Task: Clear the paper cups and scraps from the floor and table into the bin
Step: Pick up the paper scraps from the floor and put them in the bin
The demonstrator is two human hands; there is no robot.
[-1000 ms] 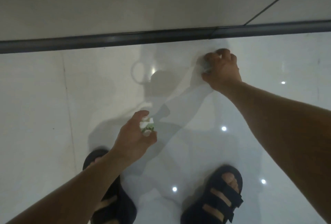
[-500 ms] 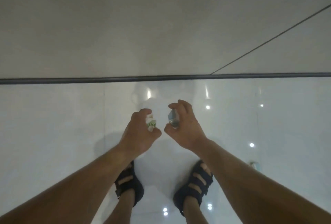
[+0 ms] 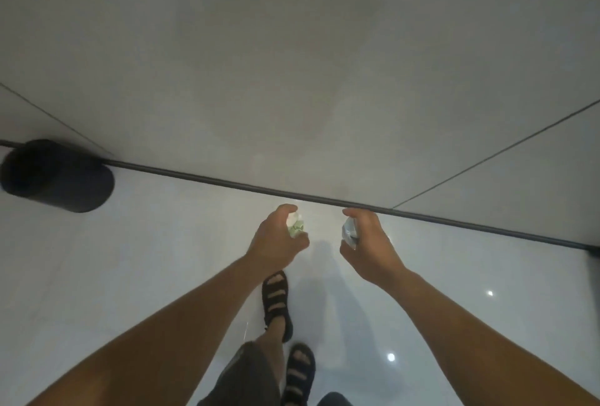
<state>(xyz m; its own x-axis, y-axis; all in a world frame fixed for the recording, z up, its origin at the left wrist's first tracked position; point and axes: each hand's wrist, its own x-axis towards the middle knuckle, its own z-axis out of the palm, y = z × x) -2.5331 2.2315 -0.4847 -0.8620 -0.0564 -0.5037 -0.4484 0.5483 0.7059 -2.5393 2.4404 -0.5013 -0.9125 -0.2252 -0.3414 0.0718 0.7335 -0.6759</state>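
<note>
Now in my left hand: fingers curled round a crumpled white-and-green scrap.
Right hand: fingers pinch a silvery scrap.
Bin: black, on the floor, well off to my left; left hand nearer.
Next, I judge: carry both scraps leftward.

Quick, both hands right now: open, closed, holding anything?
Left hand: fingers curled round a crumpled white-and-green scrap.
Right hand: fingers curled round a crumpled pale grey scrap.
</note>
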